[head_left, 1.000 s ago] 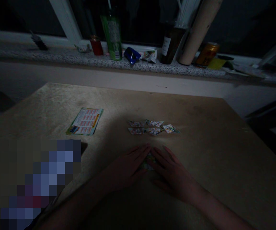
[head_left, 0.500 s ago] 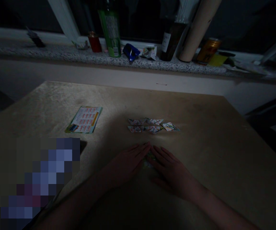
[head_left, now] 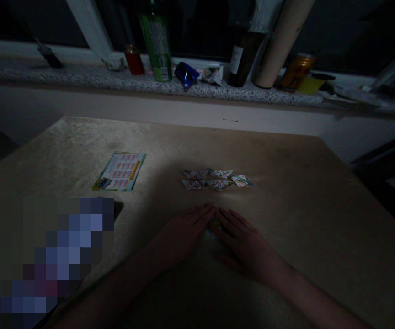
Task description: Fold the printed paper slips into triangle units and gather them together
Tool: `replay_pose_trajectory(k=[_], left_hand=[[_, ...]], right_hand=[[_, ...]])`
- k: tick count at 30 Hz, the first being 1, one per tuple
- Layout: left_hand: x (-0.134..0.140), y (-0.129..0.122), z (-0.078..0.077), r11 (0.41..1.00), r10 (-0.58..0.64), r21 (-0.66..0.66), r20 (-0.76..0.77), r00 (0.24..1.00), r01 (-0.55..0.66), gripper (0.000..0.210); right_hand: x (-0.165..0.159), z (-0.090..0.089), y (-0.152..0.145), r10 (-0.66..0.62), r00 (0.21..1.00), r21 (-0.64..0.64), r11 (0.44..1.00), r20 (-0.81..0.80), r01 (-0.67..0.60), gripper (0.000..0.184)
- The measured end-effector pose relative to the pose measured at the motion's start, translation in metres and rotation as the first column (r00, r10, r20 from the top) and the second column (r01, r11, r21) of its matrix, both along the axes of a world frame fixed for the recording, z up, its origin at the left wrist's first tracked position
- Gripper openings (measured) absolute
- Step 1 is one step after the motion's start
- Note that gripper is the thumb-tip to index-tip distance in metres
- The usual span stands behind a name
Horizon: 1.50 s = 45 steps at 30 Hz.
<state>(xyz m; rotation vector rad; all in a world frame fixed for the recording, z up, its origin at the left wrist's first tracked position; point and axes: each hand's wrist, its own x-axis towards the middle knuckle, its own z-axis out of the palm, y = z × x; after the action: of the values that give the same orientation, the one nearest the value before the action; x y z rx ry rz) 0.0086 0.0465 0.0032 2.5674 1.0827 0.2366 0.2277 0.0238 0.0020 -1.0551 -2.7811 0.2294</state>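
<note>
Both hands lie low over the table with their fingertips meeting above a small printed paper (head_left: 210,234), most of which they cover. My left hand (head_left: 187,228) has its fingers stretched out along the paper's left side. On the right side, my right hand (head_left: 243,240) rests flat with fingers extended, the thumb a little apart. How the paper under them is folded I cannot make out. Just beyond the fingertips sit several folded paper pieces (head_left: 220,184) in two short rows, with one diamond-shaped folded piece (head_left: 243,181) at their right end.
A stack of printed leaflets (head_left: 122,171) lies on the wooden table (head_left: 286,183) at left. Nearer is a pixelated area. Along the granite windowsill (head_left: 115,80) stand a green bottle (head_left: 158,45), a dark bottle (head_left: 240,61), a cardboard tube (head_left: 280,45), an orange can (head_left: 296,73) and crumpled wrappers (head_left: 186,74).
Both hands stay pressed over the paper, almost unmoved. The whole view has shifted very slightly; the folded pieces and leaflets lie as before.
</note>
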Motion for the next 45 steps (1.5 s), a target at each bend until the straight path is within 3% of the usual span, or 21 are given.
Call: replay_pose_trajectory(k=[13, 18, 20, 25, 31, 37, 45], left_hand=[[0.004, -0.004, 0.004, 0.996, 0.019, 0.091, -0.064, 0.998, -0.013, 0.063], [0.009, -0.024, 0.005, 0.983, 0.078, 0.173, -0.086, 0.993, -0.062, 0.056], [0.010, -0.038, 0.003, 0.982, 0.093, 0.173, -0.074, 0.993, -0.079, 0.050], [0.004, -0.059, -0.004, 0.996, 0.083, 0.049, -0.048, 0.995, -0.081, 0.074], [0.001, -0.058, 0.000, 0.997, 0.069, -0.012, -0.044, 0.997, -0.070, 0.084], [0.007, -0.056, 0.002, 0.998, 0.064, -0.007, -0.078, 0.995, -0.065, 0.085], [0.006, -0.057, -0.001, 0.997, 0.078, 0.018, -0.064, 0.995, -0.077, 0.082]], right_hand=[[0.000, 0.006, -0.001, -0.003, 1.000, -0.009, 1.000, -0.007, 0.002, 0.065], [0.000, 0.009, 0.002, -0.008, 0.999, -0.009, 1.000, -0.033, 0.008, 0.059], [-0.001, 0.009, 0.002, -0.019, 0.999, -0.021, 1.000, -0.028, 0.019, 0.056], [-0.001, 0.009, 0.002, -0.037, 0.999, -0.057, 0.998, -0.032, 0.035, 0.055], [-0.001, 0.008, 0.002, -0.078, 0.991, -0.037, 0.997, -0.111, 0.074, 0.065], [-0.001, 0.006, 0.002, -0.074, 0.994, -0.019, 0.997, -0.084, 0.072, 0.056], [0.000, 0.005, 0.003, -0.167, 0.986, 0.021, 0.986, -0.003, 0.167, 0.064]])
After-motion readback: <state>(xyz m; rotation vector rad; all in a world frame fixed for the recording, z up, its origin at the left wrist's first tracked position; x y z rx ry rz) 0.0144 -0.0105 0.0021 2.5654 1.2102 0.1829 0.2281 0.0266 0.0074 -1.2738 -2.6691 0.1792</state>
